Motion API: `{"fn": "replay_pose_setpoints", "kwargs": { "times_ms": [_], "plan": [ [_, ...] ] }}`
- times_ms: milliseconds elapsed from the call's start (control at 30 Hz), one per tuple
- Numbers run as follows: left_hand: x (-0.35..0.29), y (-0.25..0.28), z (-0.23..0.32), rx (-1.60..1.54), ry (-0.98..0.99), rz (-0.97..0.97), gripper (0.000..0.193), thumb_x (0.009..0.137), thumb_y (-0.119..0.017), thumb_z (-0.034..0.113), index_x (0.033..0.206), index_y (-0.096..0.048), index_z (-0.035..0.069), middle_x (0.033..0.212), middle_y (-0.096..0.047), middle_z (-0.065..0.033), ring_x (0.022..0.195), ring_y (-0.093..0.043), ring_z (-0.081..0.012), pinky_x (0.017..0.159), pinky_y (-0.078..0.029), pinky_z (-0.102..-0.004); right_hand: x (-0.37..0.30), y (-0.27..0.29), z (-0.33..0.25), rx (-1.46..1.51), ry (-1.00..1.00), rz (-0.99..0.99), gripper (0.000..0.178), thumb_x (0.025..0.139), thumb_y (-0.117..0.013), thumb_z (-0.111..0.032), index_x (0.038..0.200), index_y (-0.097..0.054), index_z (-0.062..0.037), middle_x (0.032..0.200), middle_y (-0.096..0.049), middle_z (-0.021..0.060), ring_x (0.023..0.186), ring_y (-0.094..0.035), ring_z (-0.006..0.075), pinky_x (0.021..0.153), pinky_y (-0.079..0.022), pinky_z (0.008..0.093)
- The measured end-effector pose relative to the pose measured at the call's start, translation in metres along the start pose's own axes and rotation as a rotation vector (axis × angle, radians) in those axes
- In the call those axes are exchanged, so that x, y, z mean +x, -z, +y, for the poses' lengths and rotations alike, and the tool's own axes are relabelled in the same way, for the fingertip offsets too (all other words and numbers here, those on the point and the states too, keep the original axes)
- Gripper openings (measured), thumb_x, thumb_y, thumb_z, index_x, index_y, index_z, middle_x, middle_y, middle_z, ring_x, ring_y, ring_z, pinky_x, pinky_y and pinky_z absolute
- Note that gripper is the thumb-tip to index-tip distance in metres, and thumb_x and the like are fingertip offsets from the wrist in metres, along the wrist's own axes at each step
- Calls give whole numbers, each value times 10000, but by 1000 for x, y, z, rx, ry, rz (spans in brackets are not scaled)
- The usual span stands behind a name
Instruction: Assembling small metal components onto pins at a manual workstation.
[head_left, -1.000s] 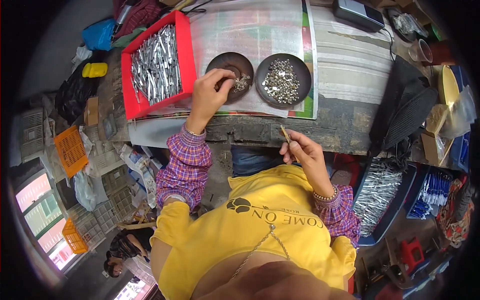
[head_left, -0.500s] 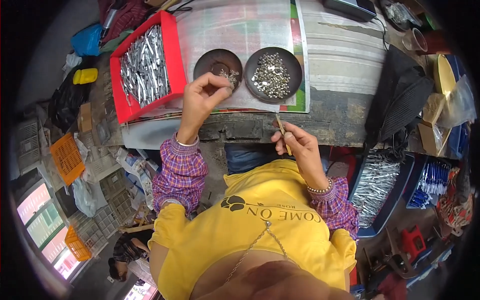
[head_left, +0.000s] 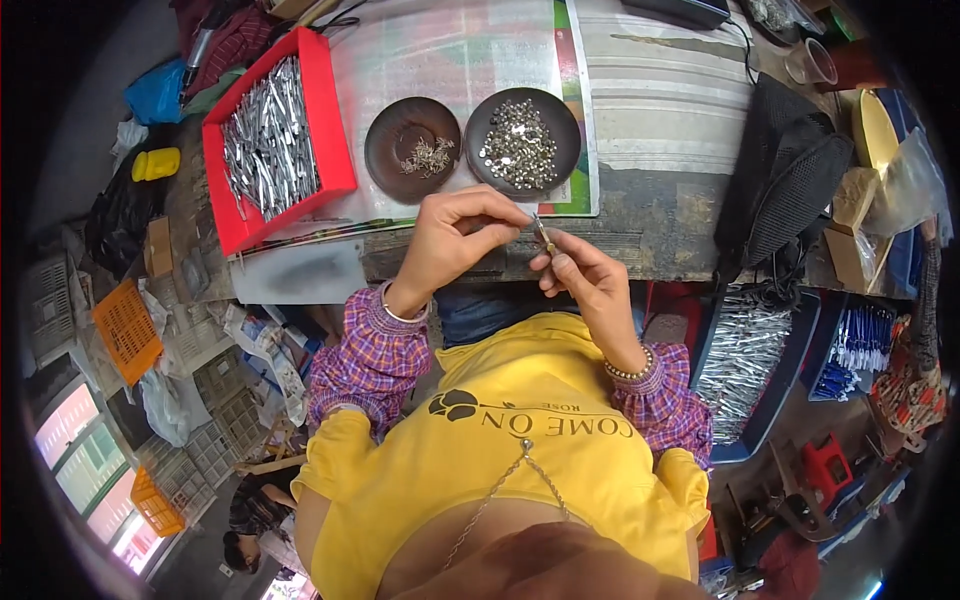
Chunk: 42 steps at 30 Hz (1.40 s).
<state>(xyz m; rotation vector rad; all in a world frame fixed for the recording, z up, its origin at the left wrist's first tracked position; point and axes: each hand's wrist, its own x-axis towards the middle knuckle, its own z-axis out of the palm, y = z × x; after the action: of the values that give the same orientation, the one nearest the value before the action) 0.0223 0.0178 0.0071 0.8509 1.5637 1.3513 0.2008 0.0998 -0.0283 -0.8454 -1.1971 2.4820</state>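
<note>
My right hand (head_left: 583, 283) pinches a thin metal pin (head_left: 542, 235) that stands nearly upright above the table's front edge. My left hand (head_left: 455, 235) meets it from the left, its fingertips touching the pin's top with a tiny part that is too small to make out. Just beyond the hands sit two dark round bowls: the left bowl (head_left: 412, 150) holds a few small springy bits, the right bowl (head_left: 522, 143) holds many small shiny pieces. A red tray (head_left: 272, 140) full of silvery metal pins lies at the left.
Both bowls rest on a printed paper sheet (head_left: 450, 50) on the worn table (head_left: 660, 110). A black mesh bag (head_left: 790, 175) lies at the right. Below the table at the right stands a blue bin (head_left: 745, 360) of metal pins. Orange crates (head_left: 125, 330) and clutter fill the floor at the left.
My left hand left the left bowl and came back toward me. My right hand rose with the pin, and the two hands now meet at the table's edge.
</note>
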Motion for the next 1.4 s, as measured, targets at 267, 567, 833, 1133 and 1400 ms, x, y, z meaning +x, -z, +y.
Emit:
{"fn": "replay_pose_setpoints", "kwargs": {
  "times_ms": [267, 567, 833, 1133, 1400],
  "plan": [
    [-1, -13, -12, -67, 3, 23, 135, 760, -592, -67, 888, -568, -31, 835, -594, -19, 805, -559, -65, 721, -466, -215, -1, 0, 2, -105, 65, 6, 308, 916, -509, -71, 1205, -524, 33, 913, -641, 83, 710, -559, 81, 640, -476, 208],
    [-4, -12, -8, -45, 65, -9, 198, 762, -601, -87, 911, -513, 9, 878, -558, -21, 815, -537, -62, 735, -454, -204, -2, -4, -1, -405, 241, 50, 266, 885, -513, -4, 1140, -577, 37, 888, -650, 80, 661, -568, 74, 580, -467, 189],
    [-4, -15, -11, -285, 118, -2, 266, 760, -610, -97, 984, -504, 0, 910, -578, -57, 898, -594, -136, 804, -487, -253, -4, -1, -4, -417, 169, 20, 262, 879, -500, 16, 1125, -588, 40, 848, -651, 72, 590, -533, 57, 496, -411, 171],
    [-10, -9, -15, -233, 93, -15, 272, 748, -613, -123, 956, -492, 3, 889, -603, -93, 873, -626, -160, 783, -511, -257, -5, 0, 2, -121, 34, -41, 260, 880, -493, 9, 1118, -590, 47, 815, -639, 55, 561, -475, 52, 493, -394, 180],
    [-14, -12, -9, -193, 97, 12, 252, 751, -610, -121, 918, -473, 10, 870, -611, -91, 861, -632, -158, 761, -518, -253, -5, -3, 0, -280, 168, -63, 276, 867, -506, 47, 1124, -601, 18, 802, -634, 75, 541, -465, 53, 462, -373, 182]
  ]
}}
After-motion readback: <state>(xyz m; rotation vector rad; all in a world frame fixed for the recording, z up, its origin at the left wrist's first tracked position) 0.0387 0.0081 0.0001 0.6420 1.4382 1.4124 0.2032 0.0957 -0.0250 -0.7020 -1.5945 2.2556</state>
